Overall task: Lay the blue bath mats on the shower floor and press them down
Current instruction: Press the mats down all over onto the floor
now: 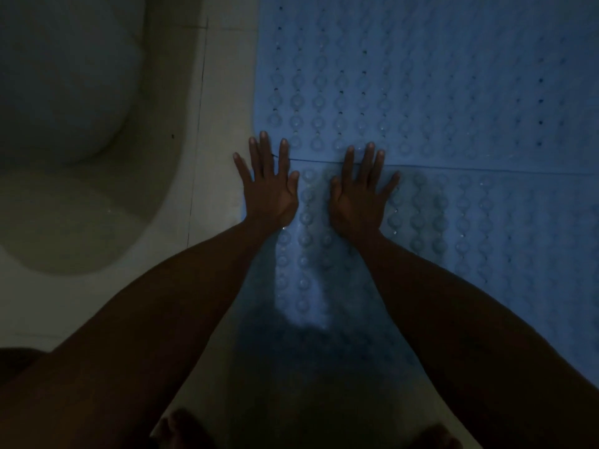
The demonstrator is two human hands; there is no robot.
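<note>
Both mats down: far mat [453, 76] upper right, near mat [486, 238] below. We press left hand [269, 189] and right hand [359, 196], fingers splayed flat, fingertips across the seam [486, 169] (running left-right); unpressed mat lies rightward, nearer our right hand.

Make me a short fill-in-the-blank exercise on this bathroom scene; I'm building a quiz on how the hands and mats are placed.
1. Both hands lie flat with fingers ____ on the mats.
2. The left hand sits at the near mat's ____ edge, beside the pale floor.
3. The fingertips of the right hand reach the ____ where the near mat meets the far mat.
4. The mats' colour is ____.

Missing words: spread; left; seam; blue
</note>
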